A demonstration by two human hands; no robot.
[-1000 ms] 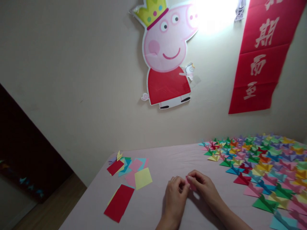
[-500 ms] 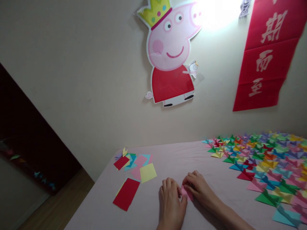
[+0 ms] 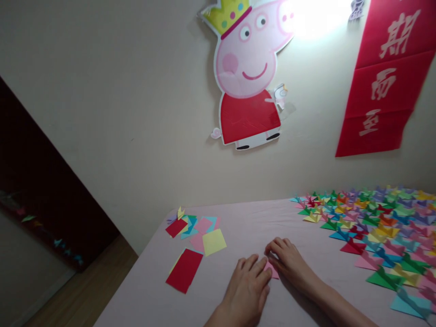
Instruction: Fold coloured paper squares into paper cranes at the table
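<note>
Item 1: pink paper pc (image 3: 272, 271), qty 1. Loc.: near part of desk (image 3: 143, 304), btwn the two hands. Mostly covered; the visible bit is a small slanted strip, its free corner pointing near & R, the other end running under fingers. Long axis of whole pc: can't tell w/ fingers over it.

Item 2: L hand (image 3: 245, 282). Palm down, fingers laid out flat across the pc; grip released, resting on paper, nothing pinched that I can see.

Item 3: R hand (image 3: 284, 259). Fingers bent, at far R edge of the pc; can't tell if grip is clenched on it or just touching.

Item 4: red paper stack (image 3: 185, 271), L of hands, well apart. Long axis slants near L to far R; yellow edge peeks out.

Item 5: yellow sheet (image 3: 214, 241), just beyond stack, overlapping pink sheets.

Item 6: folded birds (image 3: 386, 231), many, asst. colours, R side of desk.

Item 7: pig cut-out (image 3: 250, 118) & red banner (image 3: 384, 81), both on wall.

Chgs vs. half a sec ago: L thumb then stood off from fingers; now fingers reach over the pc, less pink showing. Stack & birds unmoved.
</note>
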